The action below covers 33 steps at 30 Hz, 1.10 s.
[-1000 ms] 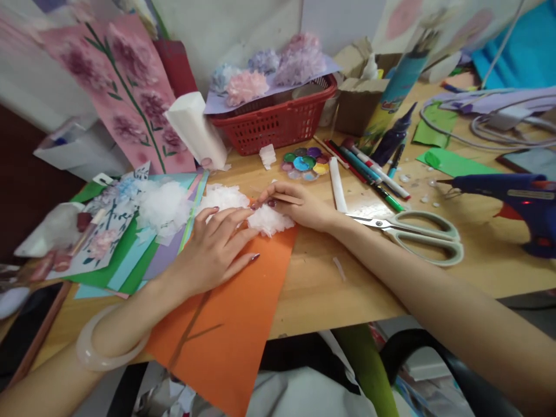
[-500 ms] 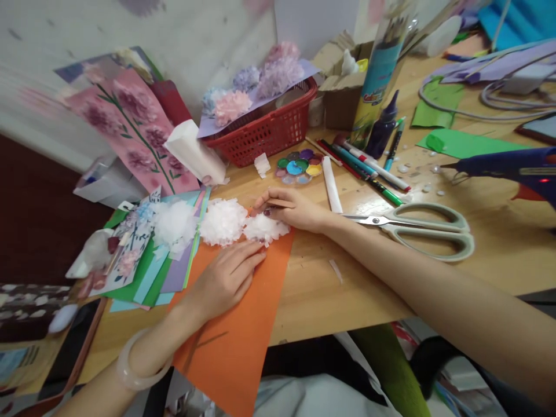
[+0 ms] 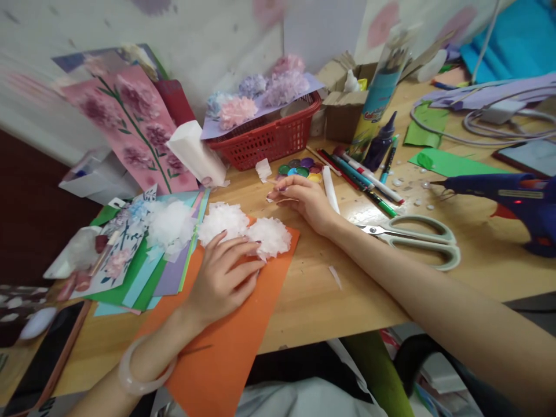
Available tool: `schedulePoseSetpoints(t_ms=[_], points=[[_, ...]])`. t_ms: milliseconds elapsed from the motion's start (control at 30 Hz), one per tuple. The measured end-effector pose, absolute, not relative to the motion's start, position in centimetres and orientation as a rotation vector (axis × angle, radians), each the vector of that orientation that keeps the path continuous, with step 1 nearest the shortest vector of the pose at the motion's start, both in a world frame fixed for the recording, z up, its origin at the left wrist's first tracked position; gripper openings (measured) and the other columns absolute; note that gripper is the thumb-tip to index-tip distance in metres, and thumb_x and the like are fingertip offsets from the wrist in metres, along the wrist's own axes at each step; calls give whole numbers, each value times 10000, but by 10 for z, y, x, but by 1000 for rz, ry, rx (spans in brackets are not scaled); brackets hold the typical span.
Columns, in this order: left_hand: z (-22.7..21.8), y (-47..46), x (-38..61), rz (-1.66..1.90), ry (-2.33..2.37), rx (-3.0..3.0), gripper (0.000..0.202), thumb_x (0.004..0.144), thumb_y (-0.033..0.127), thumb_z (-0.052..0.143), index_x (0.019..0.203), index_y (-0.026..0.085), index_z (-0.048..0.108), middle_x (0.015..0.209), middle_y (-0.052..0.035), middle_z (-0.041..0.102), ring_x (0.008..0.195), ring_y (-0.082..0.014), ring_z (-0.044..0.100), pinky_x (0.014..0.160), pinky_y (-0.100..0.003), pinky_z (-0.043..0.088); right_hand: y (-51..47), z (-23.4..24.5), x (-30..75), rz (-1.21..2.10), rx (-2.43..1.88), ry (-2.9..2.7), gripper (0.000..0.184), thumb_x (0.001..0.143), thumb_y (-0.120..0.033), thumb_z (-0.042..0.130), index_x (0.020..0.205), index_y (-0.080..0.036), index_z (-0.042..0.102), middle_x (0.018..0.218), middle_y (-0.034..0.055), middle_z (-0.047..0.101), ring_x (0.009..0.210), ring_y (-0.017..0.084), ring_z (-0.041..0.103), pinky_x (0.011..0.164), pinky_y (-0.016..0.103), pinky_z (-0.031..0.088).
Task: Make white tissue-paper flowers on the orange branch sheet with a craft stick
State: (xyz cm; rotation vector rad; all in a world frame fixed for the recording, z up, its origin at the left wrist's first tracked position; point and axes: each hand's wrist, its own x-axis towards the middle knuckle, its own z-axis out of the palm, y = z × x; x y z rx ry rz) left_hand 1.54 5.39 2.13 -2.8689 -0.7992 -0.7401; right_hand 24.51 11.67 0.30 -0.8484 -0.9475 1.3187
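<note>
Left hand [image 3: 223,275] lies flat, fingers spread, pressing the orange paper [image 3: 226,347], fingertips touching the white tissue flowers [image 3: 245,231]. Right hand [image 3: 304,200] hovers just beyond them, fingers loosely curled around nothing I can make out, scissors [image 3: 417,240] beside its wrist on the bench [image 3: 478,260].

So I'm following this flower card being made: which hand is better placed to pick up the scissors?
Probably the right hand. It hovers off the orange paper, and the scissors lie just beside its wrist. The left hand rests on the paper, fingers touching the white tissue flowers, farther away.
</note>
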Motion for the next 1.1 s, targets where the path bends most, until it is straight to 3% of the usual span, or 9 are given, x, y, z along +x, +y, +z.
schedulePoseSetpoints(t_ms=[133, 400, 633, 800, 1000, 1100], points=[[24, 44, 8, -817, -989, -2793, 57, 856, 221, 692, 894, 238, 731, 1093, -75, 693, 1052, -250, 610, 1039, -558, 382, 113, 2, 245, 1190, -938, -1143, 95, 693, -260, 662, 762, -200, 633, 826, 30, 710, 869, 205, 661, 819, 340, 479], [9, 17, 22, -502, -1042, -2828, 331, 943, 380, 564, 1190, 196, 685, 1451, -213, 479, 1310, -389, 406, 1031, -667, 284, 96, 5, 239, 1147, -923, -1567, 128, 747, -258, 643, 842, -176, 618, 875, 21, 667, 875, 189, 633, 875, 362, 483], [11, 15, 18, -513, -1101, -2852, 268, 937, 416, 567, 1126, 310, 725, 1486, -164, 433, 1327, -391, 362, 1013, -683, 269, 94, 4, 237, 1034, -926, -1782, 124, 841, -298, 634, 882, -182, 638, 902, 31, 660, 876, 181, 613, 864, 346, 489], [10, 21, 17, -521, -1143, -2780, 336, 894, 496, 611, 1144, 297, 717, 1481, -169, 443, 1336, -398, 340, 1023, -703, 201, 94, 2, 237, 989, -898, -1819, 143, 862, -302, 616, 912, -169, 634, 909, 43, 668, 873, 183, 615, 842, 339, 488], [7, 17, 17, -693, -1119, -2731, 234, 879, 480, 644, 947, 287, 756, 1336, -97, 604, 1283, -336, 392, 1076, -623, 159, 95, -2, 237, 959, -908, -1836, 174, 863, -320, 619, 908, -153, 643, 904, 59, 667, 854, 196, 614, 809, 339, 481], [7, 13, 18, -764, -1047, -2694, 161, 891, 418, 655, 897, 289, 751, 1245, -60, 671, 1245, -296, 427, 1097, -572, 139, 93, 3, 237, 954, -979, -1712, 286, 928, -428, 545, 907, -170, 664, 887, 45, 668, 835, 187, 615, 776, 323, 483]])
